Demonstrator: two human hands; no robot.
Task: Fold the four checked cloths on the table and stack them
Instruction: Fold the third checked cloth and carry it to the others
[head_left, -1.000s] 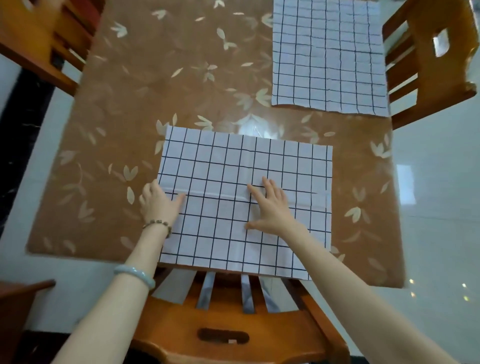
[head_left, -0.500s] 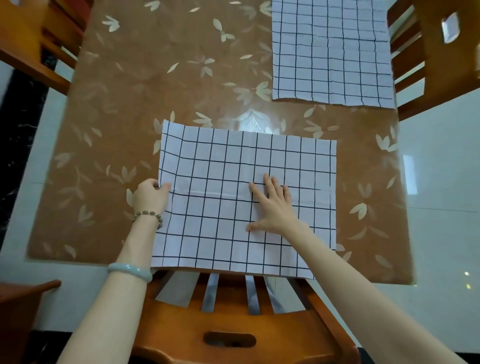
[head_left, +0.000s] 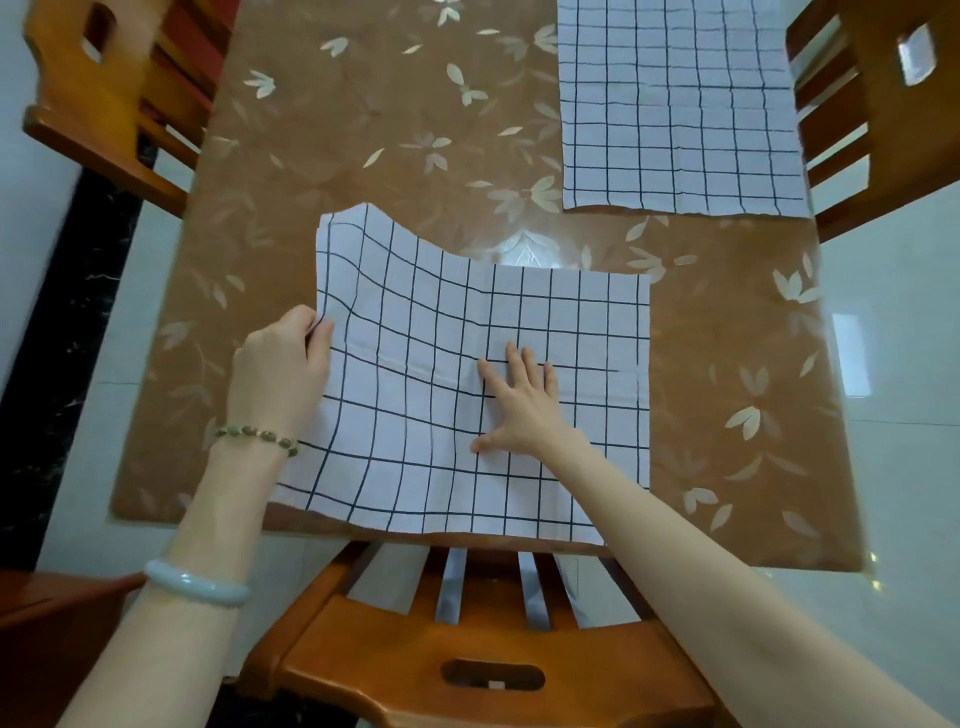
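My left hand (head_left: 280, 364) pinches near cloth (head_left: 571, 322) left edge, lifted off worktop (head_left: 363, 130); right hand (head_left: 519, 400) flat, pressing its middle.

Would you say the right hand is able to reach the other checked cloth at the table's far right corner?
Probably yes: the right hand lies flat on the near cloth, gripping nothing, and only bare table separates it from the far cloth.

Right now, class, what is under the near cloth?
Only the brown table shows around the cloth. The left hand holds its left edge up; anything beneath is covered.
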